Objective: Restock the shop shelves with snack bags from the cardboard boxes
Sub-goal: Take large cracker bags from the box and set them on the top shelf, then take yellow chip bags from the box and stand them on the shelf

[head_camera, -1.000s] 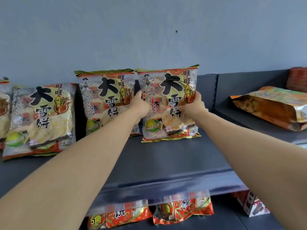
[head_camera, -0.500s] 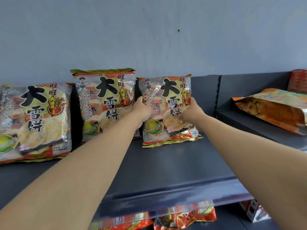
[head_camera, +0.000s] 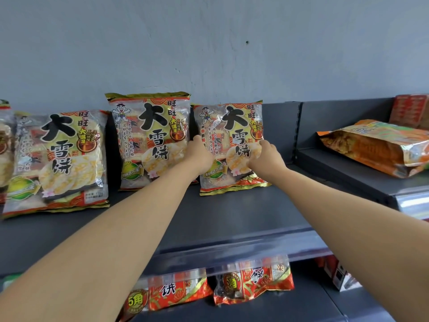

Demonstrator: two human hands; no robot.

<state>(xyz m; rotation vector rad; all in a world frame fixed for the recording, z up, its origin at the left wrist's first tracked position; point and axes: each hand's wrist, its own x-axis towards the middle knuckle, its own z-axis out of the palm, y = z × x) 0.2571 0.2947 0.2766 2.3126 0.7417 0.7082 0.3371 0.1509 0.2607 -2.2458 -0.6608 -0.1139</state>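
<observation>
Both hands hold one snack bag (head_camera: 232, 126) upright on the dark shelf (head_camera: 232, 212). Its bottom seam rests on the shelf board and its back faces the grey wall (head_camera: 209, 43). The left hand (head_camera: 200, 154) grips the bag's left edge at mid-height, and the right hand (head_camera: 267, 159) grips the right edge at about the same height. The fingers (head_camera: 263, 145) curl onto the wrapper, so both hands are closed on the bag.

Just left of the snack bag stands a second bag (head_camera: 151, 135) of the same kind, its top reaching a little higher. The left hand covers the gap between the two, so I cannot tell whether they touch. Further left of the snack bag a third bag (head_camera: 60, 159) leans back, and beyond that only a sliver of a fourth bag (head_camera: 4, 145) shows at the picture's edge.

To the right of the snack bag, past an upright divider (head_camera: 298, 131), an orange bag (head_camera: 371, 147) lies flat on the neighbouring shelf section, with a red box (head_camera: 411, 110) behind it. Below the snack bag, under the shelf's front lip, two red packets (head_camera: 176, 296) lie side by side on the lower shelf, and below and to the right sits a small carton (head_camera: 339, 275), partly hidden.
</observation>
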